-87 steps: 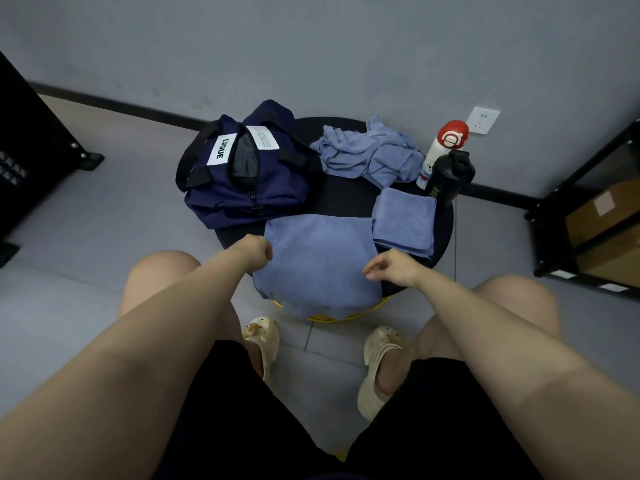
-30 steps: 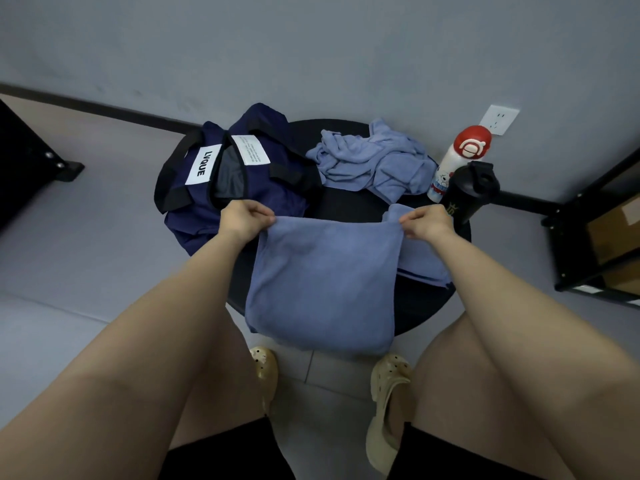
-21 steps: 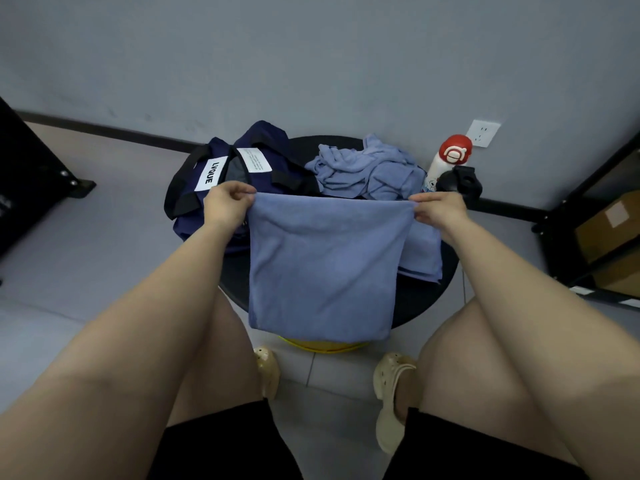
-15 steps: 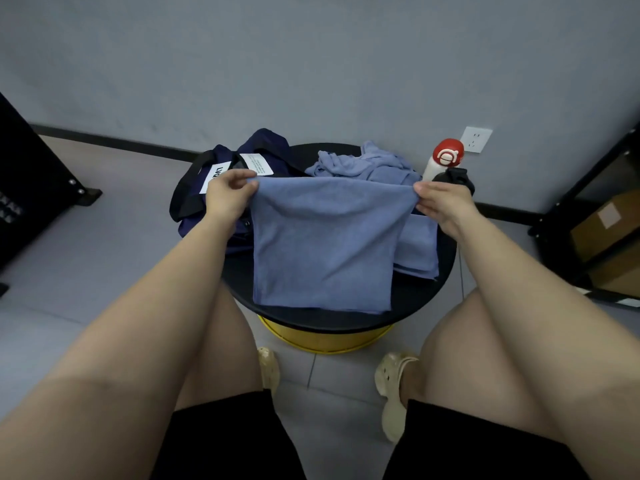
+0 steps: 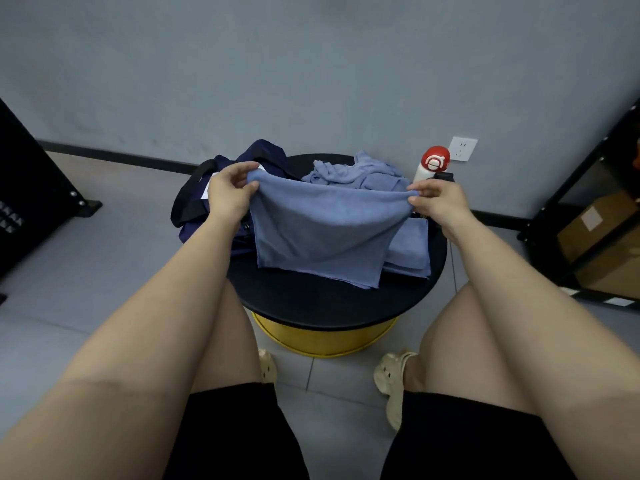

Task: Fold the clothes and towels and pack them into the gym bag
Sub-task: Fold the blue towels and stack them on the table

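A blue towel (image 5: 322, 230) hangs between my hands above the round black table (image 5: 329, 303), its lower edge lying on the tabletop. My left hand (image 5: 228, 194) pinches its top left corner and my right hand (image 5: 438, 202) pinches its top right corner. The navy gym bag (image 5: 221, 202) sits at the table's left behind my left hand, mostly hidden. A folded blue towel (image 5: 410, 247) lies at the right, partly covered. A crumpled blue garment (image 5: 356, 173) lies at the back of the table.
A white bottle with a red cap (image 5: 431, 166) and a black bottle (image 5: 445, 176) stand at the table's back right. A black shelf with cardboard boxes (image 5: 595, 230) is at the right, a black stand (image 5: 31, 199) at the left. My knees flank the table.
I picked the towel up by its corners, lifted it off the table's near edge and carried it farther back over the tabletop. The view tilted upward.
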The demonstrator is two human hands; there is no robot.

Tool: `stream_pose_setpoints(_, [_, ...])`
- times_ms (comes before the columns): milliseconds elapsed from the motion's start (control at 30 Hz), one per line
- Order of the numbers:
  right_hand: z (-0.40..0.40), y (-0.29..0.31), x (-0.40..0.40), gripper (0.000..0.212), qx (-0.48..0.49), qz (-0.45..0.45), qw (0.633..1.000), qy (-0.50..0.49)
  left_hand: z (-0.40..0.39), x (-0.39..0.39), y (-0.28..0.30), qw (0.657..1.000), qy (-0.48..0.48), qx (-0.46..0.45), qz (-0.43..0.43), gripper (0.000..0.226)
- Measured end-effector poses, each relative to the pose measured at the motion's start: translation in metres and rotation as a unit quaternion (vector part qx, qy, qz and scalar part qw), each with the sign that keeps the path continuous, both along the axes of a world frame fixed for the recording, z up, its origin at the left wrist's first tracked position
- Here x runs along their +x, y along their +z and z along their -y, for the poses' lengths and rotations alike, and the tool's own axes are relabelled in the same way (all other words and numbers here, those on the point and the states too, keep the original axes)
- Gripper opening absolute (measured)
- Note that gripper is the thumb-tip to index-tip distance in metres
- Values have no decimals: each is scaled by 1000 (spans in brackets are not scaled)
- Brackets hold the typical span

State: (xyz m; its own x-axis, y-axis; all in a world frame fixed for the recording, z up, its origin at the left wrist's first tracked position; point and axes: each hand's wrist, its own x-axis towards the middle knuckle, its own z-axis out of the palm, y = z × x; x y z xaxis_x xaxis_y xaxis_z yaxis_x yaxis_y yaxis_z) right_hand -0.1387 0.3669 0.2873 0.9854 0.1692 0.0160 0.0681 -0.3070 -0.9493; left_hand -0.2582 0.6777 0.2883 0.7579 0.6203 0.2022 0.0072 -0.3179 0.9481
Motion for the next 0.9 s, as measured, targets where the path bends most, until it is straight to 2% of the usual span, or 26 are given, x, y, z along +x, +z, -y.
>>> stream_pose_setpoints(100, [0, 1, -1, 10, 12, -20, 1000, -11, -3, -1, 0, 1000, 23, 11, -4, 29])
stream_pose_setpoints(433, [-5, 5, -3, 16, 94, 50, 994, -26, -10, -4, 0, 999, 51, 9, 6, 25])
stream_pose_setpoints(600, [-6, 6, 2, 20, 65, 100, 990, -69, -12, -5, 0, 997, 78, 12, 14, 22])
stream_pose_setpoints(767, [-6, 5, 1, 16, 22, 148, 985, -92, -11, -8, 1, 996, 81, 30, 10, 20])
stream_pose_setpoints(900, [-6, 3, -1, 17, 6, 158, 983, -95, -9, -10, 1, 996, 79, 46, 8, 15])
